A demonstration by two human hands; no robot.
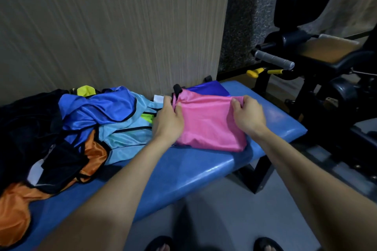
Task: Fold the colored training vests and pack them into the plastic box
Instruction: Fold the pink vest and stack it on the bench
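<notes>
A folded pink vest (208,122) lies on the blue padded bench (193,167), toward its right end. My left hand (169,118) grips the vest's left edge near the black trim. My right hand (247,114) pinches its upper right corner. A folded dark blue vest (212,87) lies just behind the pink one. To the left sits a loose heap of vests: royal blue (91,112), light blue (126,134), orange (16,210), black (24,128) and a bit of yellow (85,90). No plastic box is in view.
A ribbed beige wall (114,26) runs directly behind the bench. Black gym equipment (326,79) with a grey handle and yellow knobs stands at the right. Grey floor and my sandalled feet (210,245) show below the bench's front edge.
</notes>
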